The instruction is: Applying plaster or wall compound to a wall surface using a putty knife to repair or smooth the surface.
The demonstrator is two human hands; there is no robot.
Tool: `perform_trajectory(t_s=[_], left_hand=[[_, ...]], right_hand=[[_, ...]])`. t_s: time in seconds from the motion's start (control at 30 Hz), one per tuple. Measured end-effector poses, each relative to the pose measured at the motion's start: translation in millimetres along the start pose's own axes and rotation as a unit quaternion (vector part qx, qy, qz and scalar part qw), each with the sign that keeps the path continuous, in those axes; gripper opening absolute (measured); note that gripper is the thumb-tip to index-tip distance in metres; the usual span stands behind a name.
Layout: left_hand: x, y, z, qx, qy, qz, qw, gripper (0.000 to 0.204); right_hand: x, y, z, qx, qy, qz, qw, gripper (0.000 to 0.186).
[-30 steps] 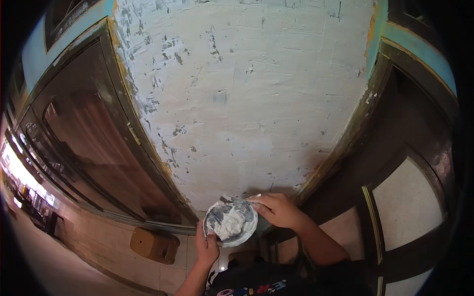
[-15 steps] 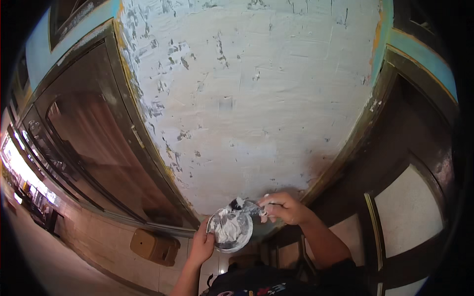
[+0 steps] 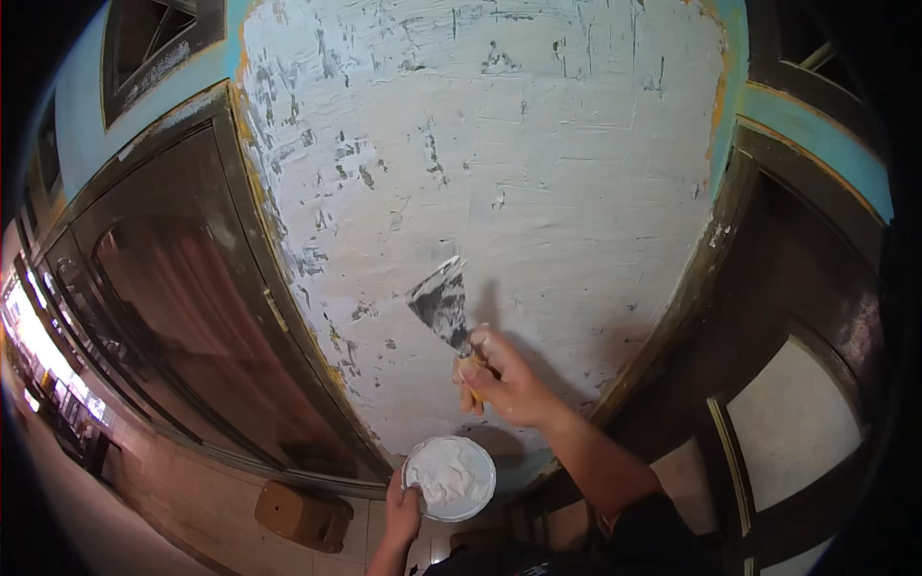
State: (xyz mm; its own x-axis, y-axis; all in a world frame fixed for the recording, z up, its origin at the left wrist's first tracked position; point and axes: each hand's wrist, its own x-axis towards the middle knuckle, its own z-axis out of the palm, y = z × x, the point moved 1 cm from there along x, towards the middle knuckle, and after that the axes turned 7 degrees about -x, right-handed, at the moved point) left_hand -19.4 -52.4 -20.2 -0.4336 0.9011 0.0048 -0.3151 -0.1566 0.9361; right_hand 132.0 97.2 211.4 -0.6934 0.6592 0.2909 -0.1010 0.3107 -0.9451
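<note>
My right hand (image 3: pixel 504 379) is closed round the wooden handle of a putty knife (image 3: pixel 441 305). Its wide metal blade points up and to the left in front of the wall, with white putty along its edge; whether it touches the surface I cannot tell. Low in front of me, my left hand (image 3: pixel 402 509) grips the left rim of a round, shallow tub (image 3: pixel 491 487). White putty (image 3: pixel 447 472) lies heaped in it. The wall (image 3: pixel 567 221) is coated with rough white filler, and dark bare patches show mostly along its left side and top.
A dark wooden door frame (image 3: pixel 279 288) with glass and a curtain borders the wall on the left. Another dark door (image 3: pixel 768 250) with pale panels stands at the right. On the tiled floor, a brown plastic stool (image 3: pixel 303 516) sits at lower left.
My right hand has lifted the putty knife from the tub up to the wall, its blade now upward. The tub in my left hand sits slightly lower in view.
</note>
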Motion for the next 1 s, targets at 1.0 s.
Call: perform_trajectory(t_s=[1.0], left_hand=[[-3,11,0,0.03,0.002,-0.002,1.0,0.04]], right_hand=[[64,-36,15,-0.028,0.104,-0.104,0.989,0.031]])
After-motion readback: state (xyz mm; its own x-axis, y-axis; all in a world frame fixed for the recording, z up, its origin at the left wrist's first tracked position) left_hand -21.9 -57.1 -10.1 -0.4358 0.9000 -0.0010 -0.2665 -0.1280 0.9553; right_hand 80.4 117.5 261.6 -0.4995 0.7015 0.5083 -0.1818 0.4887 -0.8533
